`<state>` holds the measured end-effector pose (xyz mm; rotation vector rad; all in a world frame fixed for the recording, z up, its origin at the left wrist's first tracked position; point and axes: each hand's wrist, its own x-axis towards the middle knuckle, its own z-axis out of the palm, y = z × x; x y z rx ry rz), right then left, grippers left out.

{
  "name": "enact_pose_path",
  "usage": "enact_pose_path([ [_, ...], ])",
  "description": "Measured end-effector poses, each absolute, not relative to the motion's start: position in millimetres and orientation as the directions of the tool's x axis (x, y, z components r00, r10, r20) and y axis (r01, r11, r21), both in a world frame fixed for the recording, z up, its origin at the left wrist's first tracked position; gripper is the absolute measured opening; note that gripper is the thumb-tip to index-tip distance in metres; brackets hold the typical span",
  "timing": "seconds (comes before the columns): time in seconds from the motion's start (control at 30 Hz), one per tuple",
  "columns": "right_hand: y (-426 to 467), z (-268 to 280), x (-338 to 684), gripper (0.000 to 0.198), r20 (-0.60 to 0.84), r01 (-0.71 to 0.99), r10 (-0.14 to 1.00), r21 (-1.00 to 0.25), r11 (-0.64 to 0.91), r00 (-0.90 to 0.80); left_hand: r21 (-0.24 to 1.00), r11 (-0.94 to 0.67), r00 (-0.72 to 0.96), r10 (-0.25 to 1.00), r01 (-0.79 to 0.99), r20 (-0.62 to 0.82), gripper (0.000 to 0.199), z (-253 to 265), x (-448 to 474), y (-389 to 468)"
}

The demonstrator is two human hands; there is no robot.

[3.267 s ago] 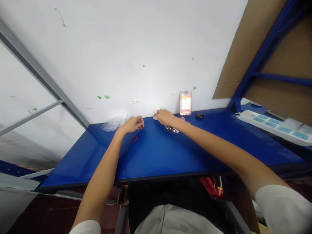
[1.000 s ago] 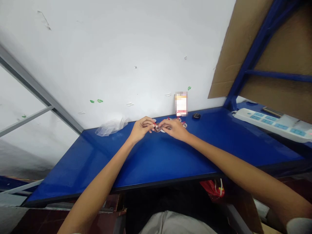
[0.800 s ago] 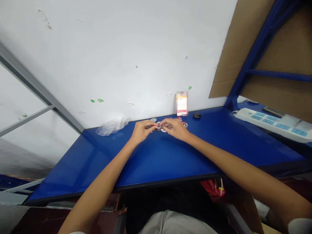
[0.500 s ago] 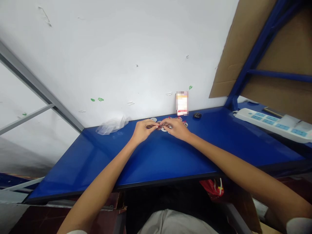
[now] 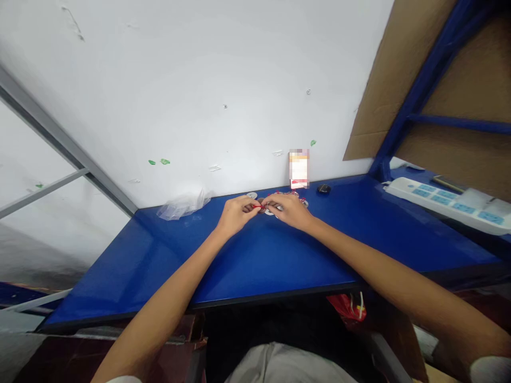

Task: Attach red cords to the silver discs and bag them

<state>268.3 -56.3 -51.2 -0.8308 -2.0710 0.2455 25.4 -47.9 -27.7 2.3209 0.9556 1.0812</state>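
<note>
Your left hand [image 5: 238, 214] and right hand [image 5: 293, 213], well apart in the earliest frame, now meet over the far part of the worktop [image 5: 247, 260]; the red loop lying in front of the left one then is gone from that spot. Your left grip is closed on the red cord [image 5: 256, 206], drawn taut toward the right fingertips. Your right grip is pinched at the edge of the disc [image 5: 261, 202], which sits between both hands; whether the cord passes through it is too small to tell. To work cleanly, keep the disc steady in the right grip, let only the left pull, and draw evenly so the cord doesn't slip or snag. Mind the loose disc [image 5: 270, 211] just below your right fingertips: a dropping wrist could knock it.
</note>
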Motion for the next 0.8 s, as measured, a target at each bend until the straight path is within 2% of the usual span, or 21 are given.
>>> enact_pose_path([
  [0.2,-61,-50,266,0.031,0.663,0.507,0.601,-0.366,0.781,-0.447,0.623,-0.677,0.454,0.732,0.393,0.508,0.016,-28,28,-50],
  [0.37,-66,-45,266,0.031,0.626,0.565,0.634,-0.348,0.748,-0.454,0.618,-0.661,0.452,0.747,0.425,0.487,0.016,-28,27,-52],
  [0.47,-65,-45,266,0.031,0.596,0.516,0.660,-0.427,0.743,-0.458,0.651,-0.637,0.444,0.765,0.413,0.467,0.012,-29,28,-51],
  [0.53,-63,-47,265,0.030,0.585,0.424,0.686,-0.539,0.728,-0.433,0.749,-0.563,0.426,0.808,0.350,0.408,0.014,-31,29,-50],
  [0.67,-61,-50,261,0.018,0.567,0.258,0.766,-0.725,0.639,-0.302,0.935,-0.337,0.401,0.875,0.109,0.269,0.033,-33,34,-50],
  [0.8,-62,-52,257,0.021,0.573,0.217,0.777,-0.749,0.626,-0.261,0.978,-0.205,0.319,0.926,-0.028,0.203,0.037,-35,39,-53],
])
